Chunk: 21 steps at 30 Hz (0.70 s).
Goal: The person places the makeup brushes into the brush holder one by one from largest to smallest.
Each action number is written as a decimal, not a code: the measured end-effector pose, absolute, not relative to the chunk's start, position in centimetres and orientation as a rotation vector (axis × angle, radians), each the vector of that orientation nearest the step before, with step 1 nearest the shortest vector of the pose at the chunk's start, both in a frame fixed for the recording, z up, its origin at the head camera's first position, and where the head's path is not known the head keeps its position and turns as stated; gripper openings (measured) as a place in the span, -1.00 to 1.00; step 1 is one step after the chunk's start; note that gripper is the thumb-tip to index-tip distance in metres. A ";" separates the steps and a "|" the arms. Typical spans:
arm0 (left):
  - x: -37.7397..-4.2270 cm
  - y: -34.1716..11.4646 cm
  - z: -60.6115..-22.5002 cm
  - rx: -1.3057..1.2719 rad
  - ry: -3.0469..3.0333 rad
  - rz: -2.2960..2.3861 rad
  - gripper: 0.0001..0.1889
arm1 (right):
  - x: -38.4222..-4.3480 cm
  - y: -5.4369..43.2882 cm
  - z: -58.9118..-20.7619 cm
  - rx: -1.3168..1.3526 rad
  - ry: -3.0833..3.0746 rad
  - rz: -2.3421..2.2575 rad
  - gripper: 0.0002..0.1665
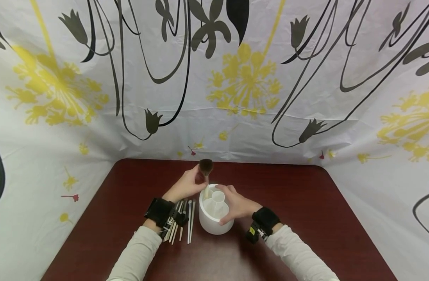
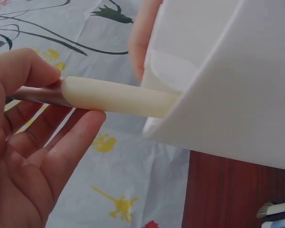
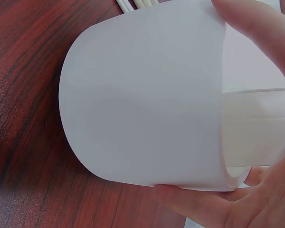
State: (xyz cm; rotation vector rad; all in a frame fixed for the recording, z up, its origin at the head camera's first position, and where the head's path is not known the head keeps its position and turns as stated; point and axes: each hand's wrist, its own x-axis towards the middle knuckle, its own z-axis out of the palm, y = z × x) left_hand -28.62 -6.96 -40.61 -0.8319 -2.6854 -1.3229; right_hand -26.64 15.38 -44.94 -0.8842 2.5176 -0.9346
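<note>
A big soft brush stands head up in the left part of a round white holder, the bottom of its cream handle inside the rim. The person's left hand pinches it between thumb and fingers near the brownish collar; the right hand grips the holder's right side, digits spread over the rim. Both wrists wear black straps (the right one carries a yellow patch, too small from here to read). More brushes lie just left of the holder on a dark red-brown table with rounded far corners. Around it hangs white cloth, printed with yellow blooms, grey tulips and looping stems
</note>
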 end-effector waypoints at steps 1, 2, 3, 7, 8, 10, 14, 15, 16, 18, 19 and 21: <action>-28.6 -6.9 -40.7 -0.842 -2.685 -1.325 -0.63 | -26.6 15.4 -44.9 -0.881 2.519 -0.933 0.29; -28.6 -6.9 -40.8 -0.846 -2.688 -1.332 -0.62 | -26.6 15.4 -44.9 -0.882 2.521 -0.933 0.30; -28.6 -6.9 -40.9 -0.845 -2.694 -1.336 -0.63 | -26.6 15.4 -44.9 -0.880 2.523 -0.933 0.30; -28.7 -6.9 -41.2 -0.834 -2.708 -1.341 -0.63 | -26.6 15.4 -44.9 -0.875 2.524 -0.939 0.30; -28.7 -6.9 -41.3 -0.829 -2.712 -1.345 -0.63 | -26.6 15.4 -44.9 -0.876 2.525 -0.940 0.30; -28.8 -6.8 -41.5 -0.828 -2.713 -1.354 -0.64 | -26.6 15.4 -44.9 -0.877 2.530 -0.938 0.31; -28.9 -6.7 -41.9 -0.839 -2.719 -1.358 -0.65 | -26.7 15.4 -45.1 -0.884 2.547 -0.932 0.31; -28.9 -6.7 -42.0 -0.842 -2.721 -1.361 -0.65 | -26.7 15.4 -45.2 -0.889 2.551 -0.929 0.31; -28.9 -6.7 -42.1 -0.846 -2.723 -1.363 -0.65 | -26.7 15.4 -45.2 -0.893 2.550 -0.935 0.31; -28.8 -6.8 -42.3 -0.857 -2.722 -1.373 -0.65 | -26.8 15.3 -45.3 -0.902 2.552 -0.932 0.31; -28.8 -6.8 -42.4 -0.862 -2.721 -1.380 -0.65 | -26.8 15.3 -45.3 -0.906 2.549 -0.936 0.31; -28.8 -6.8 -42.5 -0.865 -2.728 -1.385 -0.65 | -26.8 15.3 -45.3 -0.909 2.546 -0.935 0.31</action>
